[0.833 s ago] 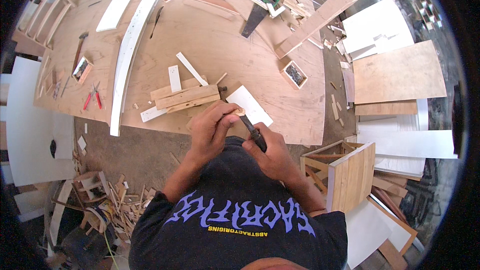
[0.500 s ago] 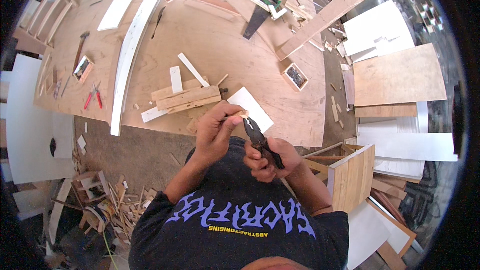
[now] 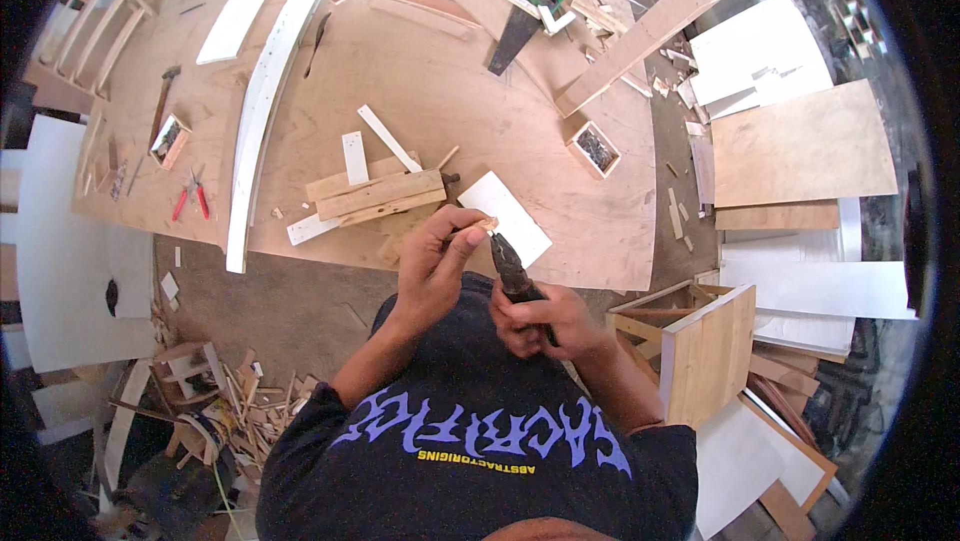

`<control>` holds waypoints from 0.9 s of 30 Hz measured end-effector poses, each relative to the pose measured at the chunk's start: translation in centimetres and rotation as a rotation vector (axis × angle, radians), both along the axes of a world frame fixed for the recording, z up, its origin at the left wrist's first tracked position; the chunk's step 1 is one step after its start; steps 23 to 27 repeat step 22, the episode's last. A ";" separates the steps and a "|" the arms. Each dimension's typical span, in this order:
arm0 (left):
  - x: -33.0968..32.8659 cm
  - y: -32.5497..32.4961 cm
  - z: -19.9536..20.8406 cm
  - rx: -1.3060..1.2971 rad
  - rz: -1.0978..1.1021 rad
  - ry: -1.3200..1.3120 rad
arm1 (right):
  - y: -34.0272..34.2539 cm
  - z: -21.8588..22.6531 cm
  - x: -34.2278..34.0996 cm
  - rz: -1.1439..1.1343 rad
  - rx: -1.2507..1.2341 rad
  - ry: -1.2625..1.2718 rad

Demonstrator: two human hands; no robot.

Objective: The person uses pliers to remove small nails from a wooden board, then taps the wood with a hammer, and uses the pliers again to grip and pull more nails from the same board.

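Between the thumb and fingers of my left hand (image 3: 436,259) is a small piece of wood (image 3: 488,224), pinched tight. Dark pliers (image 3: 508,266) are gripped by their handles in my right hand (image 3: 550,321). The plier tips point up at the wood piece and meet or nearly meet its lower edge; whether they bite on it I cannot tell. Both hands are just off the near edge of the plywood table (image 3: 430,61). Beyond them lie a white panel (image 3: 515,226) and a stack of short wood strips (image 3: 380,197).
On the table are red-handled pliers (image 3: 190,195), a hammer (image 3: 164,101), boxes of small dark hardware (image 3: 168,141) (image 3: 595,150), a handsaw (image 3: 516,39) and a long white plank (image 3: 262,106). A wooden drawer-like frame (image 3: 708,356) stands at my right; scraps litter the floor.
My right hand has turned the pliers, so they now show edge-on instead of with their jaws spread. My left hand keeps its pinch on the wood piece.
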State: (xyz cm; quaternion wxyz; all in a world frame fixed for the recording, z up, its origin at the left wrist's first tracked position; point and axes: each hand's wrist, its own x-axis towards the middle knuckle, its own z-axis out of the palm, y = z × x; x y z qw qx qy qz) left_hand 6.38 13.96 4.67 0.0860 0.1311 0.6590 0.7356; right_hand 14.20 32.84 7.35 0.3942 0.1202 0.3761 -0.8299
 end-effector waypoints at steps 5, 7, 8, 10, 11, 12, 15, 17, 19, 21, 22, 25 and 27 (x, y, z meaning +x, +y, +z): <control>-6.2 -6.4 -0.9 0.410 0.541 -0.146 | -0.1 -2.1 2.3 0.012 -0.321 -0.053; -6.9 -10.1 -0.2 0.283 0.432 -0.066 | -0.1 -2.6 3.7 -0.139 -0.260 -0.073; -6.6 -10.0 -0.1 0.281 0.341 -0.082 | 0.5 -3.7 3.6 -0.182 -0.219 0.044; -5.7 -9.4 -0.2 0.282 0.153 -0.112 | 0.8 -3.2 2.8 -0.224 -0.085 0.106; -5.0 -8.2 -0.3 0.206 0.162 -0.127 | 1.0 -2.7 2.3 -0.244 -0.017 0.139; -4.1 -6.2 -0.4 0.132 0.172 -0.138 | 1.0 -2.1 1.9 -0.245 -0.008 0.152; -1.7 -1.6 -1.2 0.198 0.074 -0.253 | 0.8 -0.7 1.9 -0.239 0.052 0.177; -1.3 0.3 -2.3 0.155 -0.053 -0.249 | 0.4 0.3 2.0 -0.216 0.098 0.193; -1.3 1.6 -3.5 -0.054 -0.136 -0.178 | 0.6 -0.1 2.5 -0.195 0.092 0.201; -2.2 2.7 -5.0 -0.422 -0.184 -0.029 | 1.2 -2.0 3.1 -0.187 0.038 0.207; -2.5 3.0 -7.4 -0.530 -0.190 -0.016 | 1.2 -1.8 3.3 -0.185 0.034 0.217; -2.5 3.0 -7.4 -0.530 -0.190 -0.016 | 1.2 -1.8 3.3 -0.185 0.034 0.217; -2.5 3.0 -7.4 -0.530 -0.190 -0.016 | 1.2 -1.8 3.3 -0.185 0.034 0.217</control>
